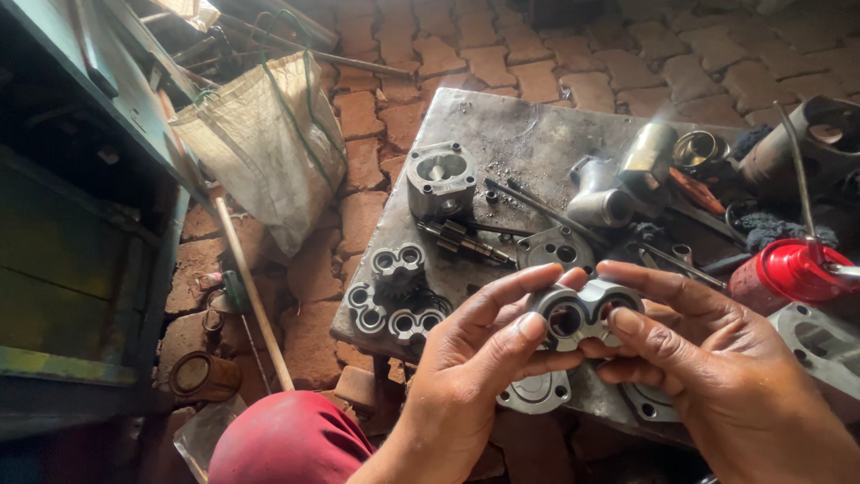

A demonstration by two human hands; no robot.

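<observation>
My left hand (475, 350) and my right hand (708, 358) together hold a small grey metal bushing block with two round bores (582, 314), above the front edge of a metal plate (511, 134). Fingers of both hands wrap its sides. On the plate to the left lie three similar figure-eight blocks (394, 291) and a gear (394, 289). A square pump housing (441, 179) stands farther back, with a geared shaft (466, 240) lying beside it. A flat cover plate (555, 246) lies just beyond my hands.
A red oil can (788, 269) with a thin spout stands at right. Metal tubes, cylinders and rods (618, 188) crowd the plate's far right. A white sack (269, 143) and wooden stick (255, 296) sit left on brick paving, beside a green bench (81, 206). My red-clad knee (287, 444) is below.
</observation>
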